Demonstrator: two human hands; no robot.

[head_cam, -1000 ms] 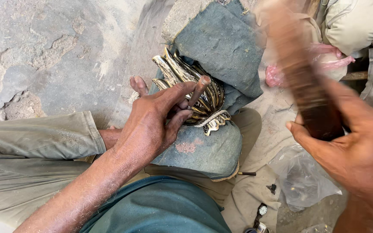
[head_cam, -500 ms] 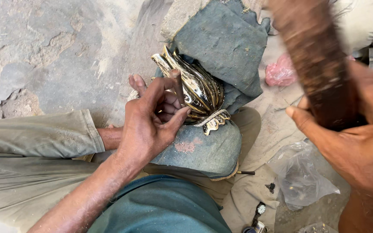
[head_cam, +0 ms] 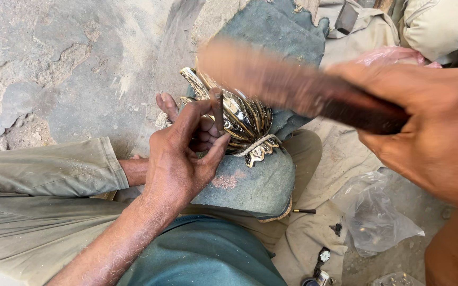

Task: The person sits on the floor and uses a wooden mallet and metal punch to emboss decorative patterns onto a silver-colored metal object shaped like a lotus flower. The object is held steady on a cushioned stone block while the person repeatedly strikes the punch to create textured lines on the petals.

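Observation:
A shiny brass ornament (head_cam: 247,119) with ribbed, leaf-like ridges rests on a grey-blue padded cushion (head_cam: 255,182) between my legs. My left hand (head_cam: 184,153) holds a thin metal punch (head_cam: 218,110) upright, with its tip against the ornament. My right hand (head_cam: 425,127) grips the dark handle of a wooden mallet (head_cam: 292,85). The mallet is blurred with motion and lies across the view just above the punch and the ornament.
A clear plastic bag (head_cam: 375,214) lies on beige cloth (head_cam: 340,153) at the right. A wristwatch (head_cam: 323,256) and a small dark tool (head_cam: 303,211) lie near the cushion. Rough stone ground (head_cam: 54,69) fills the upper left. My trouser leg (head_cam: 38,175) crosses the left.
My right hand has swung the mallet down and leftward from a raised, near-upright position until it lies over the punch. My left hand has shifted its fingers and set the punch upright on the ornament.

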